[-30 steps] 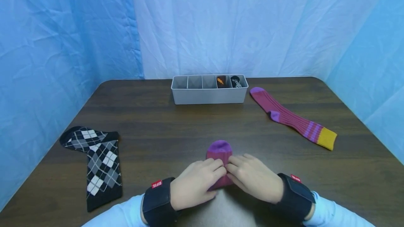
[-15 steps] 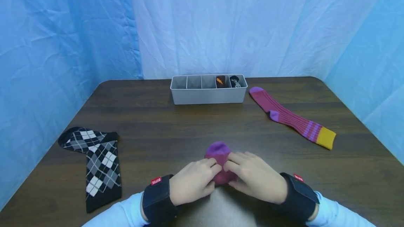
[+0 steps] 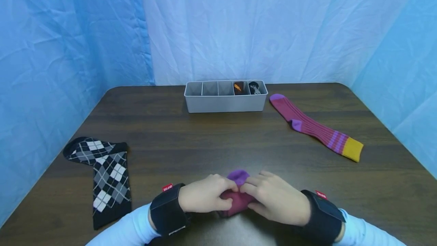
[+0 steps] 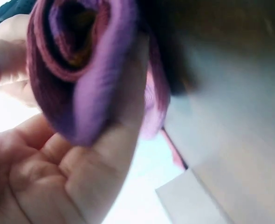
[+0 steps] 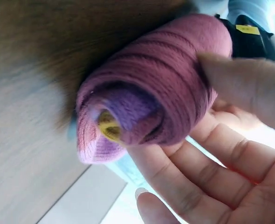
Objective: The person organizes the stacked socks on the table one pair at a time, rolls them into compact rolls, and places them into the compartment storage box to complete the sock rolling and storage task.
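Looking at a maroon sock roll (image 3: 240, 202) on the person's side of the grey box (image 3: 225, 104), well apart from the box and roughly in front of its middle. Rolled pretty fat, with a bit of yellow core (image 5: 108, 125) peeking out at one end in the right wrist view. Loose purple end (image 3: 239, 175) on the side facing the box, probably the toe. Can't tell if fully resting on the table (image 3: 164, 124) or slightly lifted.

Main thing to watch: long axis of the roll crosswise, more or less parallel to the box's long front, so one coiled end toward the left hand (image 3: 208, 194) and the other toward the right hand (image 3: 278, 202). Right between the two, both touching, neither really nearer. Fingers of both bent around the roll, tips on the box side and thumbs on the person's side, with only a roll's thickness of gap. Nothing else in either grip.

Further out: flat maroon sock (image 3: 308, 124) to the right of the box, purple toe just beside the box's right end, yellow cuff angled away toward the person. Argyle sock (image 3: 112, 179) well off to the front left of the box, bent at the heel. Inside the box, brown-and-orange bundle (image 3: 238, 88) and black-and-white bundle (image 3: 254, 88) in the two rightmost compartments. Behind the box, just blue sheeting (image 3: 222, 26).
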Demonstrator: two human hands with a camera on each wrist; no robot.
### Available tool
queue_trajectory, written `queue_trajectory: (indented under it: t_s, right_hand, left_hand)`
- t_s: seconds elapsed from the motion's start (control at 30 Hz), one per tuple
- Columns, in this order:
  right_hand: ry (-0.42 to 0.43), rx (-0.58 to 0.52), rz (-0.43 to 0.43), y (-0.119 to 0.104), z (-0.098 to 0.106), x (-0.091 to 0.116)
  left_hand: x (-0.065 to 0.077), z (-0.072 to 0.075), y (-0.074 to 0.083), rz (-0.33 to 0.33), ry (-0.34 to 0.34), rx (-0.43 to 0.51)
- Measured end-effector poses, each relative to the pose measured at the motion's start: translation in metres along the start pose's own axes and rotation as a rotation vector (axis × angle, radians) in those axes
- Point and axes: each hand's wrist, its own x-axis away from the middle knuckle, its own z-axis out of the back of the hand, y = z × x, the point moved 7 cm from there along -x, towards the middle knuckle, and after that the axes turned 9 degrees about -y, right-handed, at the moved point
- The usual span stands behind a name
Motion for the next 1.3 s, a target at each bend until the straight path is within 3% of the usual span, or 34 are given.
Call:
queue_trajectory:
  t_s: [0.23, 0.37, 0.63, 0.77, 0.93, 1.1, 1.3]
  right_hand:
    - [-0.002, 0.038, -0.01, 0.002, -0.002, -0.001]
    - [0.006, 0.066, -0.031, 0.004, -0.003, -0.002]
    - [0.015, 0.129, -0.048, 0.009, -0.006, -0.005]
    - [0.048, 0.039, -0.077, 0.014, 0.0, -0.004]
    - [0.077, -0.064, -0.075, 0.013, 0.008, -0.002]
    - [0.086, -0.042, -0.022, 0.003, 0.011, 0.0]
    - [0.054, -0.032, 0.007, -0.004, 0.008, 0.0]
  left_hand:
    - [0.009, 0.014, 0.016, -0.026, 0.299, -0.271]
    - [0.012, 0.012, 0.029, -0.061, 0.37, -0.404]
    - [0.009, 0.006, 0.029, -0.009, 0.33, -0.512]
    - [0.006, 0.002, 0.026, -0.003, 0.335, -0.558]
    - [0.002, -0.004, 0.021, 0.036, 0.289, -0.592]
    - [0.002, -0.005, 0.019, 0.055, 0.215, -0.562]
    - [0.005, -0.001, 0.016, 0.068, 0.075, -0.424]
